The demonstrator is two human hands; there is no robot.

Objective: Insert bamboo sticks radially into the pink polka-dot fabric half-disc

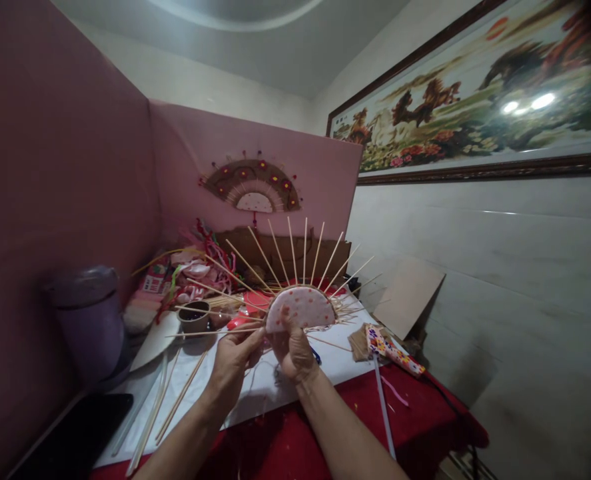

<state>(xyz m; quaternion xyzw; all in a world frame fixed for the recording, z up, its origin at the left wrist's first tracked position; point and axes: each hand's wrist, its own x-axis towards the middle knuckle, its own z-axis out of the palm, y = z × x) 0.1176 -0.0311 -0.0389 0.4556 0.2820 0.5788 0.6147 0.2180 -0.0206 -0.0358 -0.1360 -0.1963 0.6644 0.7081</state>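
Nearest to me are the person's two bare forearms (345, 427), which reach in over the near edge of the desk (355, 393), covered with dark red cloth. Between the hands is a fan-shaped piece: a pale half-round pad with small red spots (315, 310), from which thin, light wooden sticks (305, 253) spread like rays. It is held raised above the white sheet (255, 400), around the middle of the desk. The flat side of the pad runs from left to right, and its curve looks to the far edge.

The right hand (295, 347) is closed on the lower side of the pad, with the thumb on its spotted face; the other fingers are mostly hidden. The left hand (238, 357) is nearer to the left end, thumb and fingertips pinched at the lowest stick; whether they also grip the pad, I cannot tell.

The left sticks stretch above a grey-brown round cup (194, 325), which stands just beneath them and leaves little room for lowering that side. Toward the right edge lies a glue gun wrapped in flower-patterned material (395, 350), apart from the hands. Behind stands a pink upright board (185, 160).
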